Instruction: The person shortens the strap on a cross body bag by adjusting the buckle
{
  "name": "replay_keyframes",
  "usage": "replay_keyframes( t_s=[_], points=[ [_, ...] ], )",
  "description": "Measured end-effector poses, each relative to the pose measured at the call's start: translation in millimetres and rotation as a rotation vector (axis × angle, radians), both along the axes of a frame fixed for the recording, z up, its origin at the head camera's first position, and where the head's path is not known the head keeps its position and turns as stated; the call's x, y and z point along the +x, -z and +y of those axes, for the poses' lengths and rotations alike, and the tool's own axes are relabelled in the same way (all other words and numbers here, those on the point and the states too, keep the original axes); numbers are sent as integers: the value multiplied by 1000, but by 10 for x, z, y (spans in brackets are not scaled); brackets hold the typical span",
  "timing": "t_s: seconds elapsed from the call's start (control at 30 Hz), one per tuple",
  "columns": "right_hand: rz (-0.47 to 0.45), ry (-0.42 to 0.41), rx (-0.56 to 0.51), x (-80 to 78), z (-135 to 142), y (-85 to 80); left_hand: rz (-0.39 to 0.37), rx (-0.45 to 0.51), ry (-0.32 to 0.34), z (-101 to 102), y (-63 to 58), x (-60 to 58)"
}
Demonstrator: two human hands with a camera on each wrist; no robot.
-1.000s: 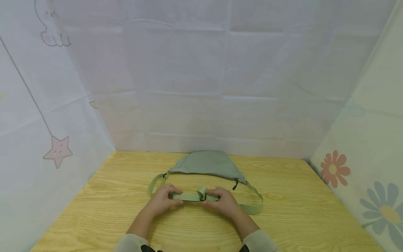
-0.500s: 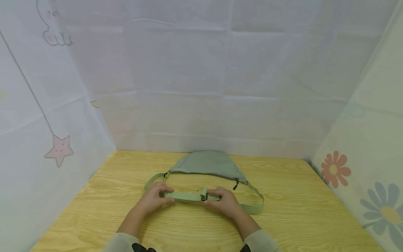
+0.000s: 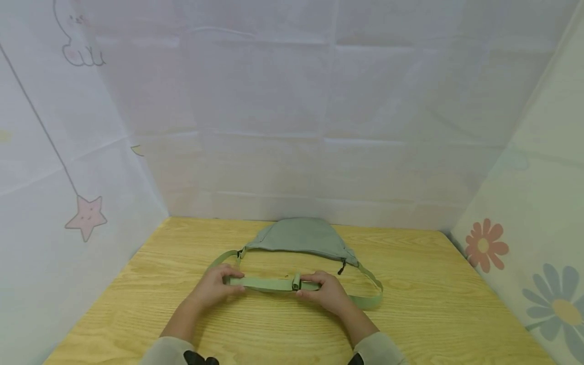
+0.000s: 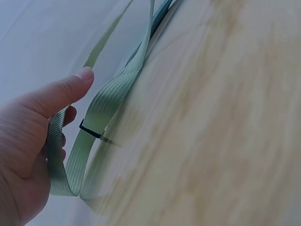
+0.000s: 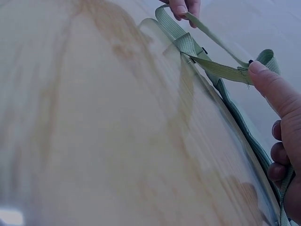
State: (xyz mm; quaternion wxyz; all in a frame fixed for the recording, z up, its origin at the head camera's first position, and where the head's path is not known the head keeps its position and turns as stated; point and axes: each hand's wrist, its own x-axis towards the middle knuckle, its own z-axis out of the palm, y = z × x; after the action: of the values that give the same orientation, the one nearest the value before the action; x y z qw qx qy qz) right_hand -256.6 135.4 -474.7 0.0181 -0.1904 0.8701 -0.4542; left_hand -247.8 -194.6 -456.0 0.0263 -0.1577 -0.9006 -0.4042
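Observation:
A grey-green waist bag (image 3: 301, 235) lies at the back of the table, its light green strap (image 3: 269, 284) looping toward me. My left hand (image 3: 212, 289) pinches the strap between thumb and fingers, left of centre. On the other side my right hand (image 3: 326, 291) pinches it beside a dark slider buckle (image 3: 295, 285), where a small loop of webbing stands up. The stretch between the hands is nearly straight. In the left wrist view, the strap (image 4: 56, 150) folds around behind the thumb. The right wrist view has the right thumb pressed on the strap (image 5: 225, 70) by the buckle.
The wood-grain table (image 3: 283, 334) extends around the bag. A pale cloth wall (image 3: 292, 126) stands directly behind it, with printed side walls left and right. A black zipper pull (image 3: 341, 267) hangs from the bag's right end.
My left hand has moved left along with its grip, and the strap between the hands has lengthened. The upright loop at the buckle has become smaller. My right hand has hardly moved.

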Motion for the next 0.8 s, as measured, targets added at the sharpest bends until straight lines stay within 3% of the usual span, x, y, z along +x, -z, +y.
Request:
replay_keyframes(
  t_s=[0.57,0.8],
  points=[
    [-33,-11,9,-6,35,2,35,-76,-47,-164,-42,33],
    [-34,-11,13,-13,40,1,35,-97,-13,-165,-40,42]
  ],
)
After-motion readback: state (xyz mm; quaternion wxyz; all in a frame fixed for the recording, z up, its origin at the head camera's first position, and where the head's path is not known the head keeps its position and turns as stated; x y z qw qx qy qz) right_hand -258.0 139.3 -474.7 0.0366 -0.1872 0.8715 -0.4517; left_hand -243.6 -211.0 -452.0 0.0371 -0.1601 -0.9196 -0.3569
